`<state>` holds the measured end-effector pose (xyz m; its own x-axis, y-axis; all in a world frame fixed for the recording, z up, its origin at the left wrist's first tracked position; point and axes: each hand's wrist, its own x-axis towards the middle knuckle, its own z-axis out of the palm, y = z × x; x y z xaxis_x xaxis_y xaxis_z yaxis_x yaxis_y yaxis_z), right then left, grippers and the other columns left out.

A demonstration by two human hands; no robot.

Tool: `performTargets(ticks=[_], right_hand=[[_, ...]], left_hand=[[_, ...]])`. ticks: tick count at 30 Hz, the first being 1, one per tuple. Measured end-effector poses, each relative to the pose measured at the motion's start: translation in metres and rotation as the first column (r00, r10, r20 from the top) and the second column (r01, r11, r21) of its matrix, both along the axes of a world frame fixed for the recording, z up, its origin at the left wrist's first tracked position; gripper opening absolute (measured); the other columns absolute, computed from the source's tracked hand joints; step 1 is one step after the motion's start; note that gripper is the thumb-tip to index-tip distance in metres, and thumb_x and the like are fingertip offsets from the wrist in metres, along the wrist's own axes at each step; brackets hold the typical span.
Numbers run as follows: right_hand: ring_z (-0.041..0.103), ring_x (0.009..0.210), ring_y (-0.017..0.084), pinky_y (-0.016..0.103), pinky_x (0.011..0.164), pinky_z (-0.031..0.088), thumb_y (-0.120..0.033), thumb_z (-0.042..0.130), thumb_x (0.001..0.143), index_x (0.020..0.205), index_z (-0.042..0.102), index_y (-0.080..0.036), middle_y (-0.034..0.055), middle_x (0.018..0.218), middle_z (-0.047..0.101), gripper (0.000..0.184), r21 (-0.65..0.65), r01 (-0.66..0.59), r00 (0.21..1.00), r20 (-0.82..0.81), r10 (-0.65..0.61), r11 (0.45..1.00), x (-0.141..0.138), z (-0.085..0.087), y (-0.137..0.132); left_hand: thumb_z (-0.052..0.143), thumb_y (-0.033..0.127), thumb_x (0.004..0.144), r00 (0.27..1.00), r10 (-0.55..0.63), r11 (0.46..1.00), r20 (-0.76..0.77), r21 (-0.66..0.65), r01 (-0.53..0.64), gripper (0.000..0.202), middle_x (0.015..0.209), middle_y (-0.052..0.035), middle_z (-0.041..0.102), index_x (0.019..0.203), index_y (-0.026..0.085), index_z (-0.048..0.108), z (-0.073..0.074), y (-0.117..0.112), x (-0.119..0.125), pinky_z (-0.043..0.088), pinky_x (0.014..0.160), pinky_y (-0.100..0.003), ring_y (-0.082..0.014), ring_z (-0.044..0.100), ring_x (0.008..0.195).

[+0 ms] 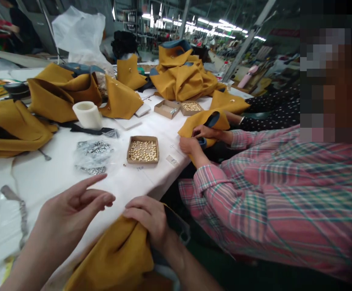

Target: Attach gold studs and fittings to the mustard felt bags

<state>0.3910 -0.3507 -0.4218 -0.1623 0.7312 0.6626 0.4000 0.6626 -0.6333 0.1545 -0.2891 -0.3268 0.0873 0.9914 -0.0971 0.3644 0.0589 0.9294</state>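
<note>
My left hand (72, 208) hovers over the white table (42, 173), fingers stretched out and apart, holding nothing. My right hand (148, 216) is closed on a mustard-yellow fabric piece (115, 254) at the table's near edge. Just beyond my hands lie a clear bag of silver metal rings (92, 155) and a small cardboard box of gold studs (143, 150).
A co-worker in a pink plaid shirt (254, 194) sits to my right, both hands on another mustard piece (201, 121). More mustard pieces (182, 74) are piled across the table, with a white roll (87, 114), two further small boxes (178, 108) and a white plastic bag (80, 34).
</note>
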Motion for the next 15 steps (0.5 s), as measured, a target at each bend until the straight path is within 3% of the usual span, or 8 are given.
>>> performTargets(ticks=[3,6,10,15], right_hand=[[0.081,0.118,0.02,0.035,0.1,0.067,-0.022,0.062,0.12,0.136,0.076,-0.024,0.008,0.128,0.082,0.021,-0.01,-0.104,0.994,-0.022,0.104,0.995,0.003,0.014,-0.021],[0.081,0.127,0.023,0.039,0.107,0.069,-0.021,0.058,0.121,0.146,0.073,-0.025,0.0113,0.137,0.082,0.029,-0.025,-0.169,0.986,-0.02,0.168,0.985,-0.001,0.025,-0.038],[0.08,0.134,0.024,0.042,0.112,0.071,-0.014,0.055,0.119,0.153,0.069,-0.024,0.012,0.144,0.081,0.038,-0.085,-0.139,0.99,-0.023,0.137,0.987,-0.01,0.03,-0.047],[0.081,0.13,0.021,0.038,0.111,0.07,-0.012,0.06,0.117,0.143,0.073,-0.025,0.0084,0.14,0.082,0.032,-0.141,-0.152,0.988,-0.038,0.148,0.978,-0.017,0.032,-0.056]], left_hand=[[0.098,0.072,0.08,0.997,0.063,0.969,0.035,-0.242,-0.053,0.056,0.104,-0.0072,0.092,0.111,0.026,0.093,-0.029,-0.046,-0.021,0.073,0.086,-0.028,-0.0264,0.087,0.096],[0.095,0.068,0.087,0.995,0.005,0.958,0.097,-0.287,0.023,0.044,0.109,-0.004,0.092,0.107,0.029,0.095,-0.045,-0.072,-0.015,0.07,0.099,-0.031,-0.0271,0.086,0.104],[0.087,0.063,0.098,0.985,-0.045,0.965,0.169,-0.247,0.086,0.036,0.114,-0.0009,0.092,0.115,0.032,0.094,-0.046,-0.089,-0.003,0.066,0.099,-0.031,-0.0248,0.084,0.105],[0.081,0.061,0.104,0.988,0.005,0.987,0.157,-0.161,0.021,0.031,0.118,0.0021,0.091,0.114,0.034,0.092,-0.041,-0.107,-0.009,0.063,0.1,-0.029,-0.0235,0.083,0.111]])
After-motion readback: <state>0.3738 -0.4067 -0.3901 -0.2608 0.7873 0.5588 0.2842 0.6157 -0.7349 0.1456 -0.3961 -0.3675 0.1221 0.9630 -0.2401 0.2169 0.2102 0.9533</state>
